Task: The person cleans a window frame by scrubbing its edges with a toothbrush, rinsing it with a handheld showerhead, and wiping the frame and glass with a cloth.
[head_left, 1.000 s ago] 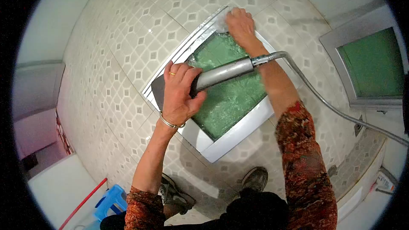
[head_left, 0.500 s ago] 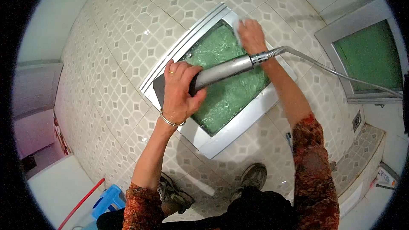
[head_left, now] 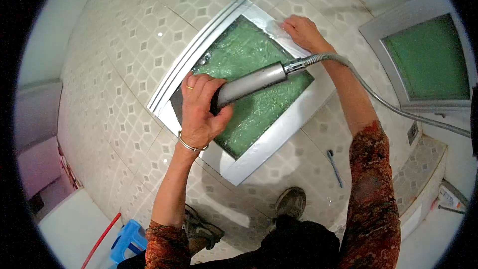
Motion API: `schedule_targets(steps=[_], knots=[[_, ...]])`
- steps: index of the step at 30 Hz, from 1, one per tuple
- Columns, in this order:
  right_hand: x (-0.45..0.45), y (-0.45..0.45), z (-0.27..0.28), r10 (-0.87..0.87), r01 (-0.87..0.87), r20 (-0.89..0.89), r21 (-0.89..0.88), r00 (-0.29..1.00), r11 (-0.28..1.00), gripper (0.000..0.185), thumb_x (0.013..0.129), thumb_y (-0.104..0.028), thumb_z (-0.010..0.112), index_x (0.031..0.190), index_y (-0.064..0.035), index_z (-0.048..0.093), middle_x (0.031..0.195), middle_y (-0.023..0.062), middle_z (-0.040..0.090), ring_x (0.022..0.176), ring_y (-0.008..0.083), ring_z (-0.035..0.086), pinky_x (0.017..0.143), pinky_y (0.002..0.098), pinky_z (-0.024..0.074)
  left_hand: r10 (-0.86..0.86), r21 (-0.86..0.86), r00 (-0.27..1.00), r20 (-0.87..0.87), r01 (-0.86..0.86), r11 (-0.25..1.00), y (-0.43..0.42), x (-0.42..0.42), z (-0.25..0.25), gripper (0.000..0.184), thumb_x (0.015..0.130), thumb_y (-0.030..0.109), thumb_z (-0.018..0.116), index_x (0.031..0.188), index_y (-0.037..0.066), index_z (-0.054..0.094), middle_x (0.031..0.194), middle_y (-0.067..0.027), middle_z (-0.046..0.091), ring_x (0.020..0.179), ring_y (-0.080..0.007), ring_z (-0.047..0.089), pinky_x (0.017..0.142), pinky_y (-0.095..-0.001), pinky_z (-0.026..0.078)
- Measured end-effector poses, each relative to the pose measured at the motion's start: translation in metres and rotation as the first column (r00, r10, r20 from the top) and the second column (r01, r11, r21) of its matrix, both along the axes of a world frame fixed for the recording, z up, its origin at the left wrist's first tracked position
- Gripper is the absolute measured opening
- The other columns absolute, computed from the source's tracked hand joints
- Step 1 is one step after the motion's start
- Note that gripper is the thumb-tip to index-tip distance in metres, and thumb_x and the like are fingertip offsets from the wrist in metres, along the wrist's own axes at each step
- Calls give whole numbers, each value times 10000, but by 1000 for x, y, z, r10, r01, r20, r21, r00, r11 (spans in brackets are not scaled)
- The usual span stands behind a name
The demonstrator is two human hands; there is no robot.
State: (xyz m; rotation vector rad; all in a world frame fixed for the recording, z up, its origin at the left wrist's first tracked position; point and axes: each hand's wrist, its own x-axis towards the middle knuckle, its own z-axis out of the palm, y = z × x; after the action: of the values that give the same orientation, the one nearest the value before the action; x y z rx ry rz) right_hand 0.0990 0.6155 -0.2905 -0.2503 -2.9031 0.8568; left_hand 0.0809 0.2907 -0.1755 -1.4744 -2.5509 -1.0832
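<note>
With left hand (head_left: 201,107) firmly grasping, is angling sprayer (head_left: 254,85) over framed panel (head_left: 269,107), mid-picture, apparently for rinsing, while with right hand (head_left: 306,35) is meeting its upper-right edge, hold unclear.

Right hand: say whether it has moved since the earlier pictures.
Yes. The right hand has moved away from the far corner of the framed panel, rightward along its edge.

The pale floor (head_left: 132,60), patterned with small grey squares, carries a white-framed green panel (head_left: 259,114) lying diagonally at centre. A thin brush (head_left: 335,170) lies at lower right, and two shoes (head_left: 291,202) rest at bottom centre.
</note>
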Motion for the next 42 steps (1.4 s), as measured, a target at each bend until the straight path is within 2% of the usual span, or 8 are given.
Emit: schedule_targets(steps=[11,14,17,21,27,33,37,42], knots=[[180,27,22,-131,43,189,407,973,912,247,879,-235,499,834,-2,567,832,194,572,787,359,556,725,461,450,-71,1,996,-57,71,997,6,28,7,407,577,105,661,969,52,567,873,-96,524,917,-291,506,1014,-515,261],[218,-18,-12,-633,624,-65,-122,771,772,272,879,-250,495,859,15,553,857,220,572,823,377,558,755,451,443,-90,-20,993,-71,88,996,7,40,7,400,583,111,654,967,46,560,873,-101,518,900,-304,497,1009,-518,264],[197,-78,-19,-738,737,29,-87,675,671,273,889,-257,504,866,11,550,841,229,580,809,369,576,714,444,445,-112,5,990,-90,113,994,15,52,-5,382,595,124,647,957,41,559,860,-104,517,877,-306,492,990,-505,280],[214,-148,-3,-600,599,47,31,799,800,250,898,-222,500,833,10,566,681,165,587,638,324,597,588,428,469,-109,-6,992,-60,109,994,23,71,-2,360,605,141,656,941,44,566,848,-110,523,829,-301,477,898,-434,334],[254,-302,4,-407,441,172,-289,897,850,152,898,-84,464,902,68,475,712,174,549,579,296,551,512,421,436,-19,-11,1000,-9,19,1000,8,85,-12,354,611,129,674,937,38,569,845,-111,521,827,-293,481,848,-394,357],[267,-346,16,1,264,404,-599,915,756,166,811,-48,496,933,62,477,864,248,552,808,407,555,671,491,440,87,-28,995,-45,-88,996,-17,99,-13,361,619,132,670,947,26,564,840,-126,512,834,-305,471,815,-393,373],[275,-402,-16,122,-91,21,-544,992,834,103,820,-71,503,864,20,484,793,200,550,699,341,562,594,460,430,68,-48,994,-80,-72,996,-31,103,-19,355,627,139,662,950,29,566,839,-128,511,827,-308,467,819,-400,369],[260,-344,9,28,-18,0,-781,1000,624,105,846,-57,520,915,0,574,709,133,569,647,259,567,584,390,466,-1,-138,992,-127,-16,990,-39,102,-10,394,614,165,666,980,48,579,888,-112,530,929,-305,502,1010,-507,272]])
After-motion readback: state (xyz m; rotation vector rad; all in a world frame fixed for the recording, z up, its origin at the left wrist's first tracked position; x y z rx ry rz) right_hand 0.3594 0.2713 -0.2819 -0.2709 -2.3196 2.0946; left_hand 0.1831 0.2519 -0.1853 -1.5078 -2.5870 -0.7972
